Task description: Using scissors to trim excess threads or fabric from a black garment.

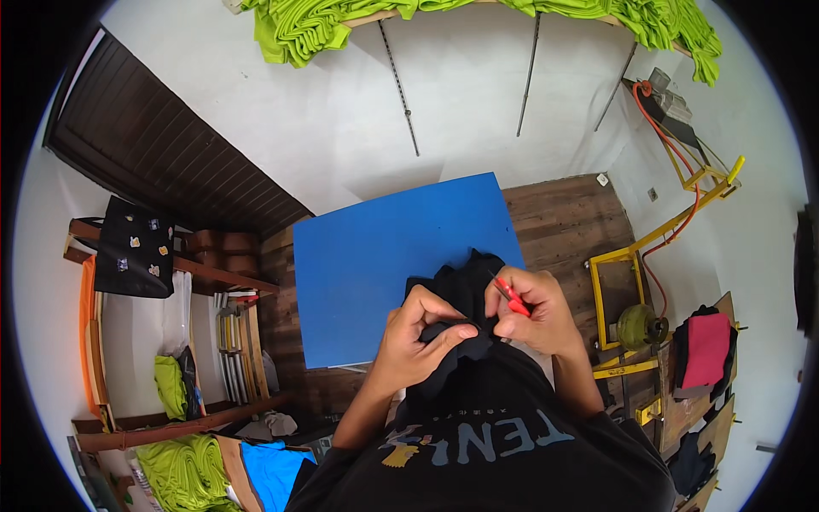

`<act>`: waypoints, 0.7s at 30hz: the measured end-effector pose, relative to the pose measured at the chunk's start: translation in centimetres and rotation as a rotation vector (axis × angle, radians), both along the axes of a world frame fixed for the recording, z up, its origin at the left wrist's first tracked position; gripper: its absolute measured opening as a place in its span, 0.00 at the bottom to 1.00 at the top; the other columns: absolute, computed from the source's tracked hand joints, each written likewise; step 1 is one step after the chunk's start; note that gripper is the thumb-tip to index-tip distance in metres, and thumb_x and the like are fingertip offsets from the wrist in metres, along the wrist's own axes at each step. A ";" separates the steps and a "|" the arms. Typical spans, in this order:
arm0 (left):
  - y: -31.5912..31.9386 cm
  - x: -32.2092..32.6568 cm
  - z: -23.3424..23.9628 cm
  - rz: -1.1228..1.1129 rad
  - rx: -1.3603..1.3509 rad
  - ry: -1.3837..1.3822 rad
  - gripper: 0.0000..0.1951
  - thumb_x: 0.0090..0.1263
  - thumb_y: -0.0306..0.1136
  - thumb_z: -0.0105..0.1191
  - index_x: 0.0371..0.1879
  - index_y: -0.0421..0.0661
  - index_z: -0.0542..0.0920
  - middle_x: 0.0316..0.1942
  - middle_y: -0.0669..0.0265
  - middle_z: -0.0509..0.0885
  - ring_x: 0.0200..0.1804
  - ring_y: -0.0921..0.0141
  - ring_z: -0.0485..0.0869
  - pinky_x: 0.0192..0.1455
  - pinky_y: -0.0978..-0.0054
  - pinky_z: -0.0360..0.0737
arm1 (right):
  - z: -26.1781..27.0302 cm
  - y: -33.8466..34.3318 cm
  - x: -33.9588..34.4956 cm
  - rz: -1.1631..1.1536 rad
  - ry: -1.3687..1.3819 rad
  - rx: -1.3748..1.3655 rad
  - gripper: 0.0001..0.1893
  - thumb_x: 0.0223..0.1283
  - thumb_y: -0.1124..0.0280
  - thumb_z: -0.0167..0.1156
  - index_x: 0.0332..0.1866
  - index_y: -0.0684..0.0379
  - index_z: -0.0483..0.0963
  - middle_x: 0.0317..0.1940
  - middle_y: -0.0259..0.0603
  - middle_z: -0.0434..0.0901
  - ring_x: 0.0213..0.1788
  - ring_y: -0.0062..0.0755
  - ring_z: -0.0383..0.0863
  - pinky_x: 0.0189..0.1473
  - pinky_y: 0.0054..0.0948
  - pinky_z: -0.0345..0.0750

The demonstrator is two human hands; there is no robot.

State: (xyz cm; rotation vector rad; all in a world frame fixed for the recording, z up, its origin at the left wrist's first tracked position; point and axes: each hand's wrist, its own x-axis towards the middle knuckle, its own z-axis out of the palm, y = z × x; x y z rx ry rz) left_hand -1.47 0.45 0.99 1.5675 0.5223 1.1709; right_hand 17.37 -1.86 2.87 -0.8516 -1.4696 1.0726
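Bunched black fabric point(457, 281) hangs between my hands, over the near edge of a blue tabletop point(397, 243). My left hand point(425, 339) pinches a fold of it between thumb and forefinger. In my right hand point(534, 310) is a small red-handled cutting tool point(512, 297), its dark narrow tip pointing up and left. The fingers of that hand also meet the fabric, close to the left fingertips. Whether they grip the cloth too is hard to tell. The lower part of the fabric blends into the black shirt I wear.
Shelves at left hold lime green cloth point(182, 467), blue cloth point(275, 470) and a black bag point(135, 249). At right stand a yellow metal frame point(595, 301), a green gas cylinder point(636, 326) with an orange hose, and boards with red cloth point(706, 352). More lime cloth lies on the wall shelf.
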 end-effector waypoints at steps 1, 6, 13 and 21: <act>0.0 0.0 0.2 -0.001 -0.001 -0.001 0.12 0.63 0.24 0.62 0.35 0.39 0.70 0.27 0.65 0.81 0.32 0.80 0.82 0.32 0.84 0.74 | 0.3 -0.2 -0.1 -0.062 -0.026 -0.002 0.20 0.53 0.55 0.68 0.27 0.62 0.73 0.13 0.23 0.65 0.16 0.12 0.61 0.21 0.17 0.56; -0.2 -0.3 1.0 0.056 0.089 0.353 0.12 0.65 0.28 0.61 0.35 0.39 0.70 0.24 0.63 0.78 0.25 0.75 0.78 0.27 0.79 0.70 | 1.5 -0.9 -1.4 -0.187 -0.248 0.152 0.13 0.46 0.71 0.74 0.33 0.62 0.77 0.19 0.29 0.75 0.20 0.12 0.67 0.23 0.14 0.62; 0.3 0.1 1.4 0.074 0.295 0.237 0.08 0.67 0.29 0.58 0.38 0.39 0.74 0.28 0.61 0.81 0.31 0.70 0.81 0.36 0.79 0.75 | 0.1 -0.9 -1.9 -0.175 -0.081 0.001 0.10 0.55 0.70 0.69 0.32 0.63 0.75 0.23 0.35 0.80 0.22 0.14 0.72 0.24 0.17 0.68; -1.1 -0.1 1.0 0.143 -0.064 0.065 0.06 0.71 0.27 0.54 0.41 0.39 0.74 0.31 0.66 0.80 0.35 0.79 0.77 0.39 0.81 0.73 | 0.8 0.2 -0.8 -0.098 0.265 -0.203 0.14 0.67 0.61 0.56 0.31 0.61 0.70 0.15 0.26 0.65 0.17 0.10 0.59 0.20 0.15 0.55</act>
